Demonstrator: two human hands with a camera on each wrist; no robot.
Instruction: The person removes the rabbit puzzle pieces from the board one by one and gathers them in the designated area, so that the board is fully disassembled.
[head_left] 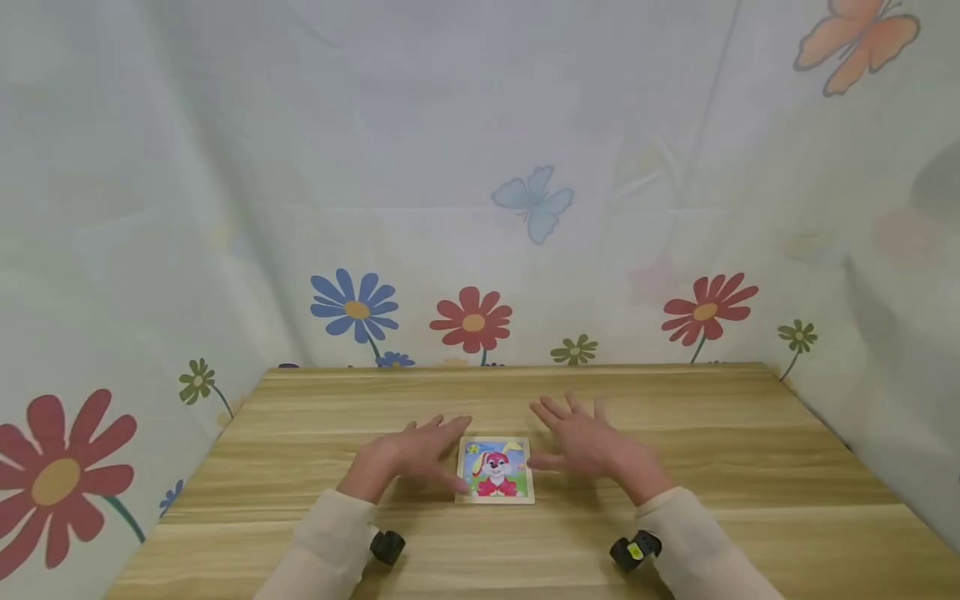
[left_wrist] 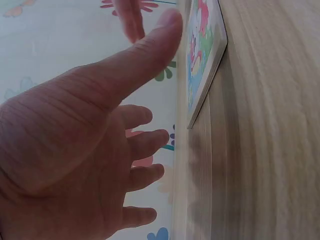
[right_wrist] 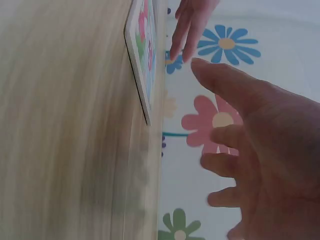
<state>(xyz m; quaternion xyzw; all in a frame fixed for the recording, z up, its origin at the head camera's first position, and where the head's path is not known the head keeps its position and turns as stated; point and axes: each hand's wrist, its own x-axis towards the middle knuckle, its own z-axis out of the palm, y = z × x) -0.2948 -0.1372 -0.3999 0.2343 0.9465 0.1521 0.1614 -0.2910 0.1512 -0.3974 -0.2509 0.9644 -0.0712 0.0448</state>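
A small square picture puzzle point(head_left: 495, 471) with a pale wooden frame and a pink and white rabbit lies flat on the table. My left hand point(head_left: 420, 454) hovers at its left side, fingers spread and holding nothing. On the other side my right hand point(head_left: 585, 442) is spread too, its thumb near the puzzle's right edge. In the left wrist view, the puzzle point(left_wrist: 205, 55) shows past the thumb, with a gap between them. The right wrist view has the puzzle point(right_wrist: 143, 55) lying apart from the thumb as well.
The wood-grain table point(head_left: 720, 417) reaches back to a white curtain point(head_left: 420, 167) printed with flowers and butterflies, which also hangs at both sides. Black wrist cameras sit on the left wrist point(head_left: 387, 547) and right wrist point(head_left: 636, 550).
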